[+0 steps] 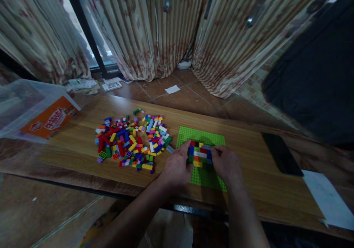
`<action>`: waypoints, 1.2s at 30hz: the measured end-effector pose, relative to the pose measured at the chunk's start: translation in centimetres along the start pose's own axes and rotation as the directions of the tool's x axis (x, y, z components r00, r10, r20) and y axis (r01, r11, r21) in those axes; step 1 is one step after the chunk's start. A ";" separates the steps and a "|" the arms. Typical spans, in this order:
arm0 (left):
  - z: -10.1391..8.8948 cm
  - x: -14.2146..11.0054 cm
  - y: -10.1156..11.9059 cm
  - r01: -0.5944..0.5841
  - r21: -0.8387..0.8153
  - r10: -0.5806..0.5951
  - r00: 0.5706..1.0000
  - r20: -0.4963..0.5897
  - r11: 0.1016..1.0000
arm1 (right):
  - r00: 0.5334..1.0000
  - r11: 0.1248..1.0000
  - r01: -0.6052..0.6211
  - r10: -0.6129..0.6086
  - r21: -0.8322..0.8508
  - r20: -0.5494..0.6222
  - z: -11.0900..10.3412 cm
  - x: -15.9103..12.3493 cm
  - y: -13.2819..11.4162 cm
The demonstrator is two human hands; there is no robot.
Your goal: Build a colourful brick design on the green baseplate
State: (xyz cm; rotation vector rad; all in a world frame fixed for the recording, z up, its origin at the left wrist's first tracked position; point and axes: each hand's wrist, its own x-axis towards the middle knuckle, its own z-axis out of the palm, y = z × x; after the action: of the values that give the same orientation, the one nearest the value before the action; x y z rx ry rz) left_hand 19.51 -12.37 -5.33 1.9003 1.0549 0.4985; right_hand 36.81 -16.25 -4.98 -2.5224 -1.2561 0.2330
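Note:
A flat block of multicoloured toy bricks [200,154] sits on a green studded baseplate [200,133] in front of me. My left hand [178,165] rests against the block's left side, fingers stretched forward and thumb apart, a fingertip near a red brick at the far corner. At the right edge, close to grey and blue bricks, my right hand [226,163] is closed with curled fingers pressed together. Whatever lies between those fingertips is hidden. A small grey brick [170,149] lies on the table just left of the baseplate.
Left of the baseplate spreads a pile of loose bricks [132,137]. A clear plastic box [16,107] with an orange label stands at the far left. On the right lie a black phone-like slab [280,154] and white paper [329,200]. Striped curtains [143,30] hang beyond the wooden table [257,189].

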 end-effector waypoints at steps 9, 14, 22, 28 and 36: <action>-1.1 0.1 0.0 0.006 0.064 -0.009 0.999 0.052 0.998 | 0.993 0.927 -0.026 0.066 0.373 -0.095 -0.1 0.2 -0.7; -1.1 0.1 0.1 0.003 0.106 -0.009 0.999 0.053 0.994 | 0.993 0.920 0.090 -0.055 0.380 -0.103 0.9 0.3 -1.1; -1.1 -0.1 0.1 -0.029 0.096 0.025 0.999 0.039 0.995 | 0.995 0.929 0.084 -0.057 0.360 -0.086 1.4 0.4 -1.5; -1.1 -0.1 0.3 -0.013 0.086 0.010 0.999 0.042 0.996 | 0.995 0.937 0.078 -0.054 0.340 -0.080 1.4 0.5 -1.6; -1.0 -0.2 0.3 -0.035 0.092 0.033 0.999 0.026 0.995 | 0.995 0.924 0.078 -0.051 0.374 -0.082 1.6 0.6 -1.5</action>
State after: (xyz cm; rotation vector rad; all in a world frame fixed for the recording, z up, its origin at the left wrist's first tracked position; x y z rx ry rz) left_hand 18.87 -12.09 -4.57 2.0039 1.0473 0.4506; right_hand 35.59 -14.64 -5.98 -2.1392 -1.1397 0.3324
